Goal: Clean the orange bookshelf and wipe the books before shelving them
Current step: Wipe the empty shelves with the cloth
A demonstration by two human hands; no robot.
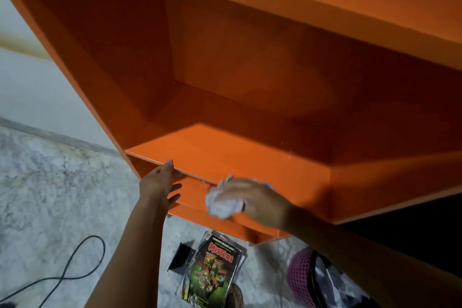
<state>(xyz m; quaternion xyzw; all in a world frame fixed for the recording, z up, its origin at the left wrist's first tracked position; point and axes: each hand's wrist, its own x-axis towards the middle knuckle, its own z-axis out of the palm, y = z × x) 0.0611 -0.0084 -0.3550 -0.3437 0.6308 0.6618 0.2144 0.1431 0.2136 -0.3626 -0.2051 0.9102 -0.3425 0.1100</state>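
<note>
The orange bookshelf (pixel 225 152) filled the upper and middle frame, its shelves bare. At centre-left, the left hand (pixel 160 182) rested against a shelf's front edge, fingers spread and fairly straight, holding nothing. Just right of it, the right hand (pixel 260 200), blurred, held a bunched white cloth (pixel 222 204) against the shelf front. The books (pixel 212 267) lay stacked on the marbled floor (pixel 50 195) at bottom centre, between a black cable (pixel 82 265) and a pink basket (pixel 300 275).
</note>
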